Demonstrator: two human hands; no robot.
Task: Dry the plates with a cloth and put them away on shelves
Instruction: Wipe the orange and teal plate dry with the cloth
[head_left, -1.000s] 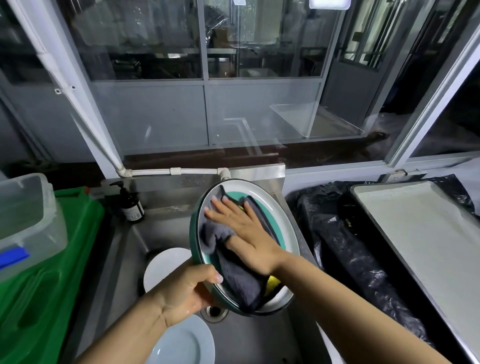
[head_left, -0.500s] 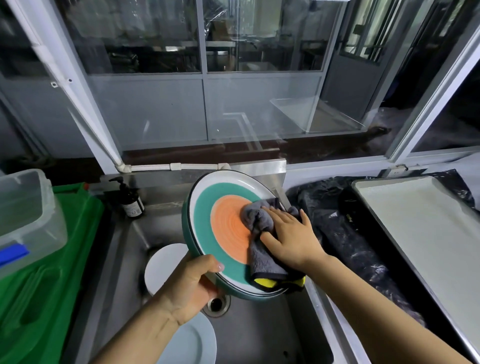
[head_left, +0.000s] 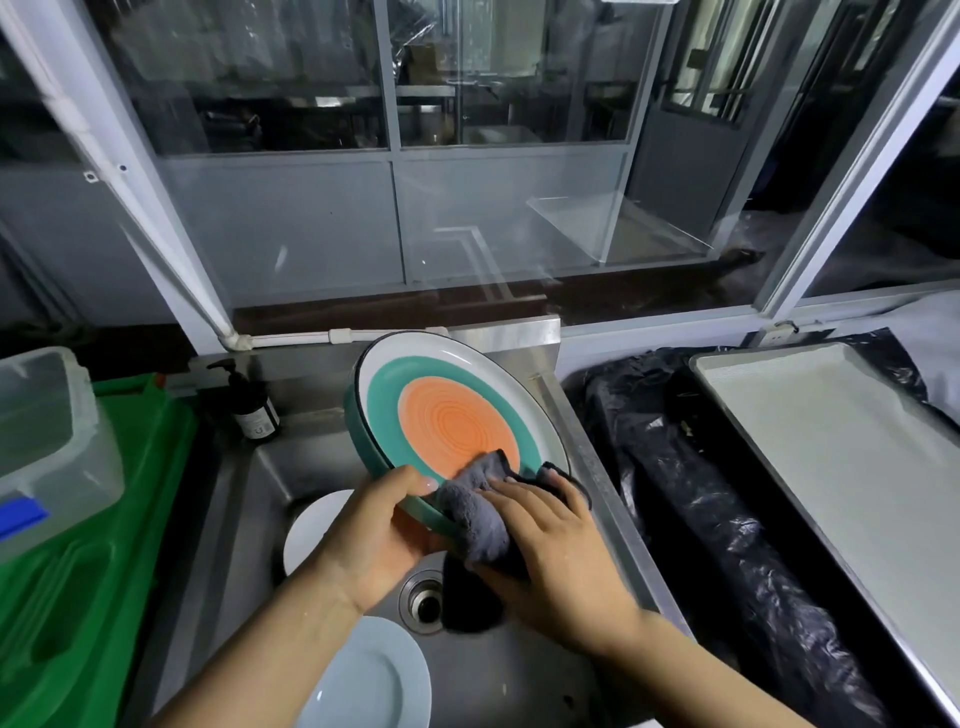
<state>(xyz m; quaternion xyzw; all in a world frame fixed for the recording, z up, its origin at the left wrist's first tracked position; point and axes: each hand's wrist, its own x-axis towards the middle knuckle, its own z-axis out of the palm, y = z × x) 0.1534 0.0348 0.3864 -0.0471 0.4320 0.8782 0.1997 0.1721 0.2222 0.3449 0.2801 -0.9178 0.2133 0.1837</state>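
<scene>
A round plate (head_left: 447, 410) with an orange centre, a teal ring and a white rim is held tilted above the steel sink (head_left: 249, 499). My left hand (head_left: 379, 535) grips its lower edge, thumb on the face. My right hand (head_left: 550, 551) presses a grey cloth (head_left: 478, 504) against the plate's lower rim, fingers spread over the cloth. Two white plates lie in the sink basin: one (head_left: 311, 530) behind my left hand, one (head_left: 369, 680) at the front beneath my left forearm.
A dark pump bottle (head_left: 249, 410) stands at the sink's back left. A green crate (head_left: 78, 571) with a clear plastic tub (head_left: 47, 441) sits on the left. On the right, black plastic sheeting (head_left: 727, 519) and a large metal tray (head_left: 852, 467). The drain (head_left: 423, 603) lies below the cloth.
My right hand has slid the cloth from the plate's upper middle to its right side and then down to the lower rim, uncovering the orange centre. My left hand keeps its grip.
</scene>
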